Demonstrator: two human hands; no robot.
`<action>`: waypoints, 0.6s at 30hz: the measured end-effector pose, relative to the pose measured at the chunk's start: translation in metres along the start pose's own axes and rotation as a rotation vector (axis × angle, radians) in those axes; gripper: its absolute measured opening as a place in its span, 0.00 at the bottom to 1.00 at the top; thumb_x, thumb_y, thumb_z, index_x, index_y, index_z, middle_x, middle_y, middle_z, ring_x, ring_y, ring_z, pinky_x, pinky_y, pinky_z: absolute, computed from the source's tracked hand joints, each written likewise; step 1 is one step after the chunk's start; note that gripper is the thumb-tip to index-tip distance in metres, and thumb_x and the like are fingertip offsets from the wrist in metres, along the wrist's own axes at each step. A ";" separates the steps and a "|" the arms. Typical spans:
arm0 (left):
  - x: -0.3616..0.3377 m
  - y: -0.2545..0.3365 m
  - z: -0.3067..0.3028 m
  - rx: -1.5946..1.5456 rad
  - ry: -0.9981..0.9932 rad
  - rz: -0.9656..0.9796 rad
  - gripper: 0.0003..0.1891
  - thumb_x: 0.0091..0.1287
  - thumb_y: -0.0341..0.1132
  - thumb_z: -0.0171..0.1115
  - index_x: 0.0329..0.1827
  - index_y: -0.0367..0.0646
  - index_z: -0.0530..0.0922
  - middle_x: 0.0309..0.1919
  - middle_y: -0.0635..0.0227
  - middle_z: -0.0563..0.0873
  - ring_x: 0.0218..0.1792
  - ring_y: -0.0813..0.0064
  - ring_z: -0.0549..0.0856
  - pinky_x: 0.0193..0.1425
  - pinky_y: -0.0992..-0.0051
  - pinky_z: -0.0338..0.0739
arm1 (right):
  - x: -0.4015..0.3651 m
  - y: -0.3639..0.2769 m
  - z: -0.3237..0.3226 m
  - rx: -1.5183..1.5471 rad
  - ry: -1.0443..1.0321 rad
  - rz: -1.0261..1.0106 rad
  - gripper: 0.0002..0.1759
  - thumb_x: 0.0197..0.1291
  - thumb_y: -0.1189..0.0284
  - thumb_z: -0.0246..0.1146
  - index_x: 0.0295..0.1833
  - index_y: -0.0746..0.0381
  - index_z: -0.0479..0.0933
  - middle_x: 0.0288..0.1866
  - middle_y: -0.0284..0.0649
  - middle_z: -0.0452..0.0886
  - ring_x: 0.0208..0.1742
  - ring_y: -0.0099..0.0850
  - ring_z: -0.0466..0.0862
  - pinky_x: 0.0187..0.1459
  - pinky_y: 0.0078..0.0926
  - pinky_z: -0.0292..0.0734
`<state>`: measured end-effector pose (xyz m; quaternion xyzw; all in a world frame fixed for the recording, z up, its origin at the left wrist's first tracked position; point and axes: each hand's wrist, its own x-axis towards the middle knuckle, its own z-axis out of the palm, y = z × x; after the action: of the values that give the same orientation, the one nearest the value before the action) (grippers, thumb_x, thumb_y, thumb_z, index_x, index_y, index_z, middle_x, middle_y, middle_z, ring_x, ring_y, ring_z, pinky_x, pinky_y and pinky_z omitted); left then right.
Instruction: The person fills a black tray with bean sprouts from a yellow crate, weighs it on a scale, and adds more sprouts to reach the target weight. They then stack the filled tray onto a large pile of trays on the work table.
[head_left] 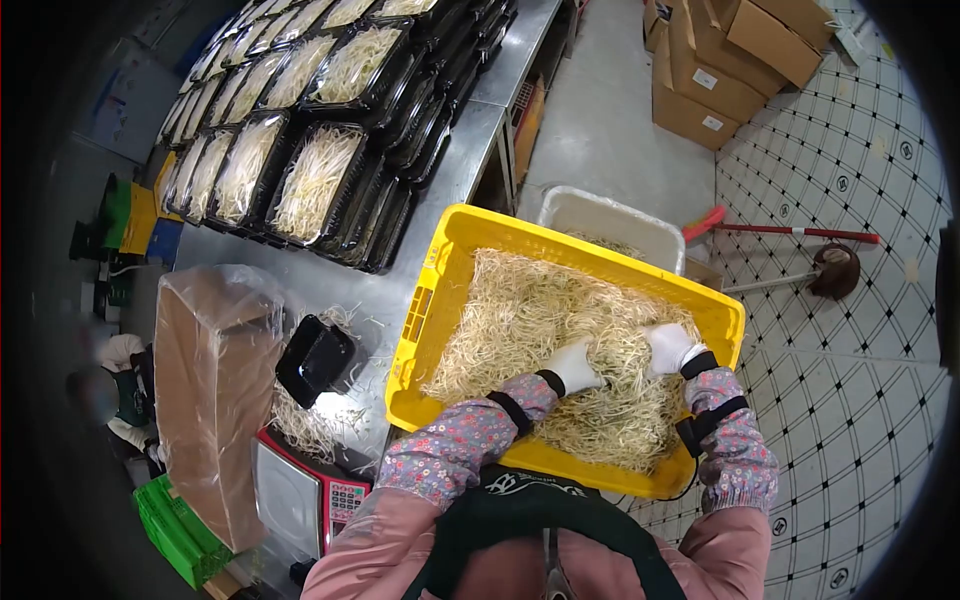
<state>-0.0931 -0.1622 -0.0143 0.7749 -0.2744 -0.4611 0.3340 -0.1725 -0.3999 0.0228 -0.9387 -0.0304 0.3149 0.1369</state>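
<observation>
A large yellow crate (590, 240) full of pale bean sprouts (520, 310) is right in front of me. Both of my hands wear white gloves and reach into the sprouts. My left hand (573, 367) is curled into the pile near the crate's middle, its fingertips buried. Close to the right wall, my right hand (668, 350) is also closed around sprouts, with the finger ends hidden. Loose strands lie between the two hands.
Stacked black trays of sprouts (318, 185) cover the steel table's far part. A black tray (314, 360), a scale (310, 490) and a plastic-lined box (215, 400) are at left. Behind the crate is a white tub (612, 218); cardboard boxes (720, 70) stand farther off. A person (125, 390) is far left.
</observation>
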 end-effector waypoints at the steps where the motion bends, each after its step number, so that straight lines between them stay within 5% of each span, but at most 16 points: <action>1: 0.000 -0.003 -0.001 -0.042 -0.009 -0.001 0.45 0.46 0.42 0.80 0.67 0.36 0.67 0.53 0.47 0.83 0.55 0.55 0.82 0.60 0.68 0.76 | -0.002 -0.006 -0.013 -0.038 -0.025 0.011 0.48 0.30 0.57 0.78 0.61 0.65 0.73 0.35 0.53 0.84 0.40 0.50 0.85 0.43 0.41 0.81; 6: -0.053 0.028 -0.080 -0.102 0.140 0.151 0.42 0.47 0.42 0.80 0.65 0.38 0.70 0.53 0.51 0.83 0.54 0.57 0.83 0.59 0.68 0.76 | -0.010 -0.067 -0.087 -0.019 0.230 -0.088 0.37 0.32 0.64 0.72 0.54 0.64 0.75 0.33 0.51 0.83 0.37 0.49 0.85 0.40 0.42 0.81; 8: -0.056 -0.008 -0.094 -0.097 0.248 0.187 0.37 0.51 0.44 0.78 0.62 0.41 0.71 0.53 0.52 0.83 0.55 0.55 0.82 0.59 0.67 0.76 | 0.004 -0.097 -0.100 0.005 0.417 -0.196 0.31 0.30 0.66 0.71 0.48 0.63 0.77 0.31 0.49 0.82 0.34 0.48 0.84 0.37 0.41 0.80; 12: -0.070 -0.047 -0.128 0.322 0.493 0.052 0.33 0.55 0.43 0.72 0.64 0.46 0.71 0.55 0.55 0.80 0.55 0.58 0.82 0.57 0.60 0.77 | 0.082 -0.134 -0.066 -0.066 0.420 -0.137 0.33 0.37 0.72 0.68 0.57 0.59 0.74 0.38 0.45 0.81 0.43 0.45 0.83 0.45 0.42 0.77; 14: -0.054 -0.094 -0.126 0.413 0.456 0.034 0.36 0.57 0.41 0.70 0.69 0.47 0.66 0.60 0.55 0.76 0.61 0.55 0.77 0.59 0.56 0.76 | 0.123 -0.141 -0.017 -0.126 0.441 -0.097 0.34 0.44 0.68 0.68 0.62 0.59 0.71 0.47 0.43 0.80 0.51 0.41 0.80 0.54 0.39 0.71; 17: -0.052 -0.115 -0.110 0.661 0.022 -0.167 0.47 0.55 0.37 0.68 0.76 0.42 0.52 0.70 0.47 0.64 0.67 0.37 0.68 0.67 0.51 0.71 | 0.120 -0.158 0.026 -0.152 0.384 -0.199 0.34 0.48 0.68 0.66 0.64 0.61 0.69 0.53 0.48 0.78 0.57 0.44 0.77 0.64 0.42 0.65; 18: -0.060 -0.117 -0.098 0.791 -0.125 -0.148 0.45 0.54 0.37 0.68 0.74 0.37 0.54 0.72 0.43 0.60 0.68 0.33 0.64 0.68 0.52 0.70 | 0.105 -0.167 0.029 -0.160 0.320 -0.216 0.36 0.48 0.66 0.67 0.65 0.62 0.68 0.55 0.50 0.77 0.59 0.46 0.76 0.66 0.44 0.63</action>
<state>-0.0167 -0.0187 -0.0382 0.8317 -0.3939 -0.3891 -0.0415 -0.1011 -0.2173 -0.0145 -0.9759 -0.1336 0.1421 0.0978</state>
